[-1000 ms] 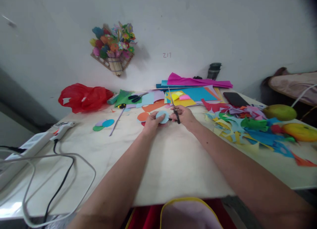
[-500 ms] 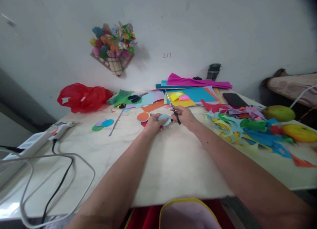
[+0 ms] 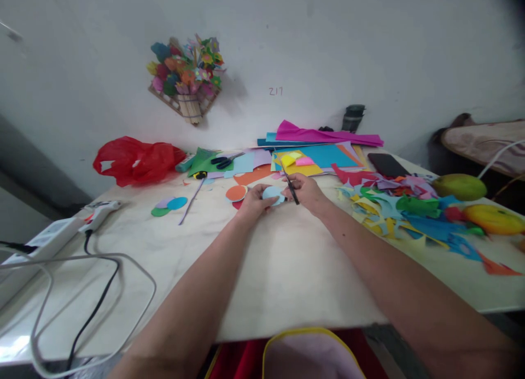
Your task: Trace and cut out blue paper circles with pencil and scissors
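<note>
Between the fingers of my left hand [image 3: 255,200] is a light blue paper circle [image 3: 271,193], its face turned up. My right hand [image 3: 305,190], just to the right, is closed around dark-handled scissors [image 3: 292,190], whose thin blade points away toward the wall. The fingers of that hand come close to the circle's right edge; whether they touch it I cannot tell. Left of my left hand lies an orange paper circle [image 3: 235,193], with a red piece [image 3: 237,205] partly under it. Green, lilac and blue circles [image 3: 177,203] overlap farther left.
Colourful paper scraps [image 3: 422,207] spread over the right side, near a phone [image 3: 388,164] and two mangoes [image 3: 459,187]. Paper sheets [image 3: 324,156], black-handled scissors [image 3: 223,161] and a red plastic bag [image 3: 139,160] lie along the back. Power strips and cables [image 3: 110,258] occupy the left.
The light blue circle has turned in my left hand and now shows flatter and more fully. My right hand keeps the scissors in nearly the same place.
</note>
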### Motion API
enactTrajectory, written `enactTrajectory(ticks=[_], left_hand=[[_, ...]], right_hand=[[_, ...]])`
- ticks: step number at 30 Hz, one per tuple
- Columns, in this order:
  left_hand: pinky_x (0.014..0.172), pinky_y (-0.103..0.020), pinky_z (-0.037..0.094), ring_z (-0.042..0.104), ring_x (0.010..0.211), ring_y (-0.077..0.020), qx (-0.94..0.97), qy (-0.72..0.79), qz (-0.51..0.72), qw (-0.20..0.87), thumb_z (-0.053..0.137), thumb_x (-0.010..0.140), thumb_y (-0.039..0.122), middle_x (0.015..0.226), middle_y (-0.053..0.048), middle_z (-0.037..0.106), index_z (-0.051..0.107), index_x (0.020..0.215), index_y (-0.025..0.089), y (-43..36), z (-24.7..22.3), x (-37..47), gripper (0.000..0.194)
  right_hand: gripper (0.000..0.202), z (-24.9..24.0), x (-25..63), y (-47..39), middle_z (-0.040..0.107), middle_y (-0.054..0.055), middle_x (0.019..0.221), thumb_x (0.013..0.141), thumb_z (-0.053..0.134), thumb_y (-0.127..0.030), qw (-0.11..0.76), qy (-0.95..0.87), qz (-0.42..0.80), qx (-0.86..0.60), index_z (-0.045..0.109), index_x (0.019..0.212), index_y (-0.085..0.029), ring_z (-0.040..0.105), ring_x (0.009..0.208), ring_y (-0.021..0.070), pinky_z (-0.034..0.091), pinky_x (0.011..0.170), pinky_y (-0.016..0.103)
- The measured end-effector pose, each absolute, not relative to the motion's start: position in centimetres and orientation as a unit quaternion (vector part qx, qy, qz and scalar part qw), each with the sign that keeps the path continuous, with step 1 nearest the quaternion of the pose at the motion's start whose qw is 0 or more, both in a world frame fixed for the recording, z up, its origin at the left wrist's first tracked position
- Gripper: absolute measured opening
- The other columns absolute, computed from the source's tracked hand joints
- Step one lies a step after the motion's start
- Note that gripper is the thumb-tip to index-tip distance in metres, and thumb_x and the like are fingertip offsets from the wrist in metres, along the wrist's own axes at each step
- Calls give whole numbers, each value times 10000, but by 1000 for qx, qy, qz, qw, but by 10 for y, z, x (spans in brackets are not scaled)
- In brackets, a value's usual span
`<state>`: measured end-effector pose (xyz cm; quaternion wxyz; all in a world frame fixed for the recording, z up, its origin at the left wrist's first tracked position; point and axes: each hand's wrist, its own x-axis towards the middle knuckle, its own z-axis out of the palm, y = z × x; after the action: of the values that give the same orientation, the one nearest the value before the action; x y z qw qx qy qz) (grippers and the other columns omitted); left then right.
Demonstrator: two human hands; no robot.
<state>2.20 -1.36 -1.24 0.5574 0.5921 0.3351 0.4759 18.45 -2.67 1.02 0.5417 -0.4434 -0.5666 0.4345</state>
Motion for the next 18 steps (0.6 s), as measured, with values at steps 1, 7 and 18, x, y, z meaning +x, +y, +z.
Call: enactTrajectory(ticks=[1, 7, 18], left_hand=[[416, -185, 370, 470, 446, -54, 579, 331, 478, 572, 767, 536, 276, 662, 10, 596, 583, 834, 141, -13, -12, 22, 376], [630, -234, 481, 576, 622, -103, 512, 289, 473, 656, 745, 571, 284, 687, -25, 627, 621, 735, 102, -18, -11, 23, 275], [673, -301, 523, 654, 719, -201, 501, 304, 529, 614, 705, 640, 324, 831, -110, 675, 625, 879, 82, -13, -10, 12, 350]], right_hand=[[457, 11, 183, -27, 551, -45, 534, 459, 737, -248, 555, -560, 427, -443, 583, 882, -166, 483, 434, 91, 413, 448, 239], [418, 10, 175, -28, 520, -64, 520, 471, 727, -253, 592, -531, 416, -442, 552, 845, -185, 504, 453, 106, 441, 493, 256], [305, 12, 194, -30, 547, -25, 503, 624, 674, -371, 450, -609, 453, -470, 545, 792, -151, 473, 366, 76, 314, 334, 188]])
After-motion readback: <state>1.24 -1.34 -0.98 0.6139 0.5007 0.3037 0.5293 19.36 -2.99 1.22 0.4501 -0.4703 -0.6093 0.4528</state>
